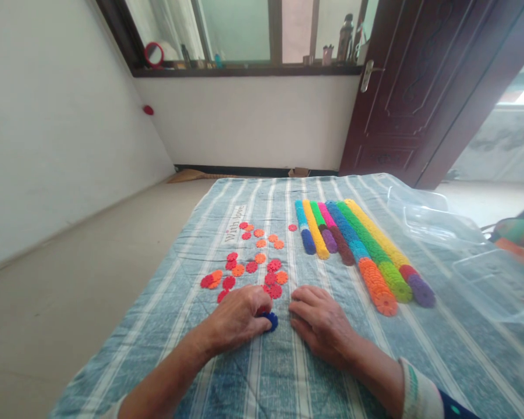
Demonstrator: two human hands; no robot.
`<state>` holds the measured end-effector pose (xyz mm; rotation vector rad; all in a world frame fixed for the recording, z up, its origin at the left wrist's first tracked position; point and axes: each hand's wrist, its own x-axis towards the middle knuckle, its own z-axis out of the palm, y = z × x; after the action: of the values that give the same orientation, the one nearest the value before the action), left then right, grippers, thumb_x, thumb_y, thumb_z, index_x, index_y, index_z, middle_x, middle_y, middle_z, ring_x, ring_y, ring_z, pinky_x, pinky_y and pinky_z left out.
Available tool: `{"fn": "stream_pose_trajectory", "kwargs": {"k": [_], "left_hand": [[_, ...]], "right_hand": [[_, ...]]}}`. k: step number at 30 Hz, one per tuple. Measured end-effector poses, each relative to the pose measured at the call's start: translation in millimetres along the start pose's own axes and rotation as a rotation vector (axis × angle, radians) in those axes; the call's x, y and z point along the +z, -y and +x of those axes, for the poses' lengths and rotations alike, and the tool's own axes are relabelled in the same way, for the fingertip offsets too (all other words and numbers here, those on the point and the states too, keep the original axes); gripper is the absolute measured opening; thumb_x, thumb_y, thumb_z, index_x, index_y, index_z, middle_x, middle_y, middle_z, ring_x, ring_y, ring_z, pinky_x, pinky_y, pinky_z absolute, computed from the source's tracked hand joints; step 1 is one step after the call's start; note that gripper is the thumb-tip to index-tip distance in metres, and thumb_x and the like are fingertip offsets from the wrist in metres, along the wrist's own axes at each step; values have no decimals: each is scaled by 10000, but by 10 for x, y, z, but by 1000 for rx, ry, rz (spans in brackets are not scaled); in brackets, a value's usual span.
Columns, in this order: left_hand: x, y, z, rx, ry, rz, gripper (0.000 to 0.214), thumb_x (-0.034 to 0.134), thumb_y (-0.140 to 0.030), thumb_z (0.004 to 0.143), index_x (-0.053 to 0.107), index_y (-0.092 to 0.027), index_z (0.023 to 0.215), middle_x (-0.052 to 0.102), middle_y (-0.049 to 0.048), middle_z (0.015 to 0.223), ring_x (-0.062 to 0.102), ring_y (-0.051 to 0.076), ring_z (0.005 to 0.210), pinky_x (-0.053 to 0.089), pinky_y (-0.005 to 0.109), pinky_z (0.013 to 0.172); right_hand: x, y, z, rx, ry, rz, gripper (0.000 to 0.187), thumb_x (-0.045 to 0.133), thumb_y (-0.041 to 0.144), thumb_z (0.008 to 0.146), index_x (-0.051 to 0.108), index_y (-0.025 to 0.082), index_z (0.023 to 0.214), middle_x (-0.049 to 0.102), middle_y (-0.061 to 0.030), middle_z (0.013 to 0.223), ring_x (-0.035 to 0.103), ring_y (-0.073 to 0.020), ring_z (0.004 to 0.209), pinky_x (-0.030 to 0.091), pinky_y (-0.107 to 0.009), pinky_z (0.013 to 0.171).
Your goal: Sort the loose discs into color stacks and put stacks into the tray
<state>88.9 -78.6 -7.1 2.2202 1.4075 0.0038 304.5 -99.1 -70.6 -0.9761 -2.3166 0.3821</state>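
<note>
My left hand is closed, thumb and fingers bent around a dark blue notched plastic disc low over the striped cloth. A bit of red shows behind that disc, mostly hidden by the fingers. Just beyond this hand lie scattered red discs and orange discs, some overlapping. My right hand rests palm down on the cloth beside the blue disc, its fingers loosely bent and nothing visible in them. To its right, discs are lined up in long rows by colour, among them a row ending in orange.
A striped blue-and-white cloth covers the table. Clear plastic boxes stand at the right edge, near an orange and green patterned item. Beyond are a dark red door and a window sill holding small items.
</note>
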Motion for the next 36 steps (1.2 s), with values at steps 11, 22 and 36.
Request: {"fn": "stream_pose_trajectory", "kwargs": {"k": [11,22,36], "left_hand": [[-11,-44,4,-32,-36,-105,131,596,-223,724,483,-201,660,549,-14,719,504,157,704,367,286,683],[-35,-26,12,-74,-176,-175,129,525,-305,783,494,-212,699,562,-4,692,517,172,673,393,307,662],[-174,-94,507,65,-424,-267,164,563,-298,762,599,-189,645,583,-11,669,521,150,662,394,277,642]], "right_hand": [[-23,2,16,10,21,-9,67,560,145,907,602,185,873,616,-60,971,534,-206,938,442,-371,872],[-9,-15,20,0,20,-33,53,573,156,902,597,181,862,621,-57,957,529,-210,923,430,-367,850],[2,-18,50,2,15,-68,49,597,169,892,606,184,847,633,-51,940,547,-214,915,442,-368,835]]}}
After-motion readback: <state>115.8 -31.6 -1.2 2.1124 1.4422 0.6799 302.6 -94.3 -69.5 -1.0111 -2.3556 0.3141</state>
